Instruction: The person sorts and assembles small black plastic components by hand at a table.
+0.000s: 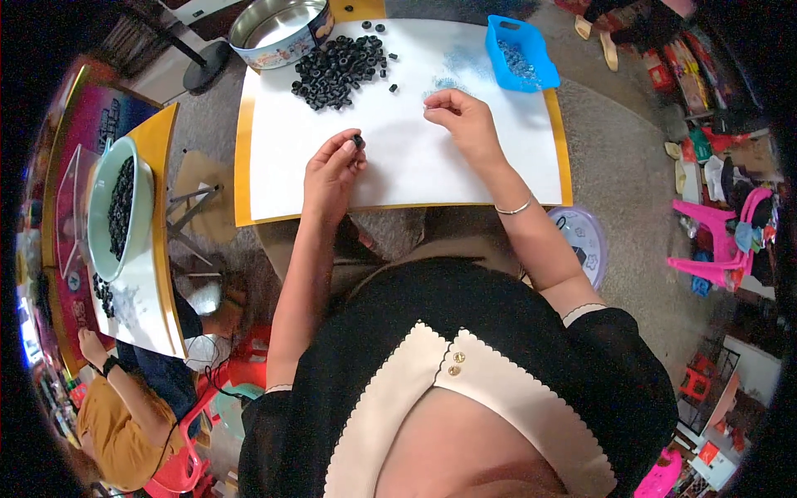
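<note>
Between the thumb and fingers of my left hand (334, 170) is a small black ring-shaped part (358, 141), held above the near half of the white table top (274, 158). My right hand (466, 124) is pinched closed just below a scatter of tiny clear-blue pieces (461, 66); a pale speck shows at its fingertips, too small to name. A heap of black ring-shaped parts (336, 70) lies at the far left of the table. At the far right, a blue plastic tray (504, 33) holds more of the tiny clear pieces.
A round metal tin (278, 56) stands at the table's far left corner. To the left, another table carries a pale green basin (141, 224) of black parts, with a person (137, 415) seated there. A pink stool (706, 216) is on the right.
</note>
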Demonstrator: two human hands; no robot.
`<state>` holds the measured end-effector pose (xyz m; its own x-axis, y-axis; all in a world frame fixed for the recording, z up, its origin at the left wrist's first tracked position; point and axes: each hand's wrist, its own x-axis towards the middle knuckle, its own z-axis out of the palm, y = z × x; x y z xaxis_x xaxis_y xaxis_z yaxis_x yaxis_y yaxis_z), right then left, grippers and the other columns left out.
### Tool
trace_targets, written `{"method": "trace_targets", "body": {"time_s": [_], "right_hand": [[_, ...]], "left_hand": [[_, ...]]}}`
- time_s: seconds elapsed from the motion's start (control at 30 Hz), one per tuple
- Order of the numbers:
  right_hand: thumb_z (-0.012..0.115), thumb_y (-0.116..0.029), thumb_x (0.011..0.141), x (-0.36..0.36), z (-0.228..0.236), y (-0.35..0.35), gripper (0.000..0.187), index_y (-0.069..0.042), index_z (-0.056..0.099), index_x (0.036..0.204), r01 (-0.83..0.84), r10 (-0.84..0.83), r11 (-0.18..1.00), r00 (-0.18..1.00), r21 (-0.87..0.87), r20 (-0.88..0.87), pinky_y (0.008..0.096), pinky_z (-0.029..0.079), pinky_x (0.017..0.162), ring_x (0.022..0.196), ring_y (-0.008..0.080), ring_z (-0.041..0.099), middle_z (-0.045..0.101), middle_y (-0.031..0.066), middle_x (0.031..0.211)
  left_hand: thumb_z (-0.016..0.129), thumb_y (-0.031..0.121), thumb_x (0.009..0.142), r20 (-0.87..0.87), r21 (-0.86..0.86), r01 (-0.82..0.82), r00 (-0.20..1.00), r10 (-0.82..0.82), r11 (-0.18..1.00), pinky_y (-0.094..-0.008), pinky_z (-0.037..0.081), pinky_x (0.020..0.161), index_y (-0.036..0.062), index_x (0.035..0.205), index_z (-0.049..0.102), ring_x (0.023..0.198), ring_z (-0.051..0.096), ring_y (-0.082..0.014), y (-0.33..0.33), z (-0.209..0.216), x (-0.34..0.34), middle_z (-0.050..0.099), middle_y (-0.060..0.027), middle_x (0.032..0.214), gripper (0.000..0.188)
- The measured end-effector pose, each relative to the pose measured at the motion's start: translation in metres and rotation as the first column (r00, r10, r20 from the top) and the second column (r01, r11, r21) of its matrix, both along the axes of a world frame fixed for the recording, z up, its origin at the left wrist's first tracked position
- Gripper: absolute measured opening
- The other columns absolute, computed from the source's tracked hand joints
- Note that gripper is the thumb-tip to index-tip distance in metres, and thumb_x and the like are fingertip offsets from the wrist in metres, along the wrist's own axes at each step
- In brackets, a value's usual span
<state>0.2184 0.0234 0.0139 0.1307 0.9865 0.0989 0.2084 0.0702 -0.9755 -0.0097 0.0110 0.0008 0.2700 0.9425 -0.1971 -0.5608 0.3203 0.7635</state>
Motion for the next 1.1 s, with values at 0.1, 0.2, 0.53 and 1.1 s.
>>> {"method": "trace_targets", "body": {"time_s": [0.1,0.2,0.53,1.1], "right_hand": [[0.064,-0.006,0.078,-0.005,0.014,-0.012,0.014,-0.001,0.065,0.091,-0.099,0.084,0.993,0.975,-0.062,-0.204,0.0207,0.043,0.071,0.077,0.0062,0.054,0.062,-0.0003,0.08],[0.064,-0.005,0.078,-0.014,0.031,-0.023,0.014,-0.002,0.065,0.092,-0.146,0.113,0.984,0.956,-0.104,-0.272,0.0205,0.042,0.072,0.078,0.0061,0.054,0.062,-0.0001,0.082],[0.062,-0.007,0.081,-0.035,0.033,-0.039,0.012,-0.001,0.065,0.092,-0.165,0.171,0.981,0.984,0.101,-0.048,0.023,0.047,0.068,0.077,0.0098,0.058,0.064,0.0046,0.084],[0.06,-0.008,0.082,-0.025,0.037,-0.019,0.021,-0.001,0.057,0.101,-0.441,0.414,0.881,0.894,-0.17,-0.169,0.0234,0.044,0.078,0.083,0.0073,0.054,0.058,0.0008,0.086]], "left_hand": [[0.057,0.006,0.087,-0.04,-0.035,0.012,0.999,-0.013,0.999,-0.0252,0.048,0.067,-0.0041,0.109,0.057,0.075,0.056,-0.0135,-0.001,0.009,0.008,0.059,-0.0079,0.088,0.024],[0.057,0.004,0.086,0.035,0.0,0.058,0.998,-0.058,0.998,-0.0259,0.048,0.066,-0.0042,0.109,0.057,0.074,0.057,-0.0138,-0.003,0.017,0.02,0.06,-0.0079,0.087,0.024],[0.057,0.005,0.086,-0.02,0.054,0.107,0.994,-0.106,0.993,-0.0266,0.047,0.066,-0.0042,0.108,0.056,0.072,0.056,-0.0164,-0.007,0.021,0.034,0.059,-0.0091,0.086,0.023],[0.058,0.003,0.085,-0.055,-0.035,0.276,0.959,-0.277,0.961,-0.0244,0.05,0.067,-0.0052,0.106,0.059,0.073,0.059,-0.0142,-0.001,0.009,0.013,0.062,-0.0088,0.087,0.022]]}}
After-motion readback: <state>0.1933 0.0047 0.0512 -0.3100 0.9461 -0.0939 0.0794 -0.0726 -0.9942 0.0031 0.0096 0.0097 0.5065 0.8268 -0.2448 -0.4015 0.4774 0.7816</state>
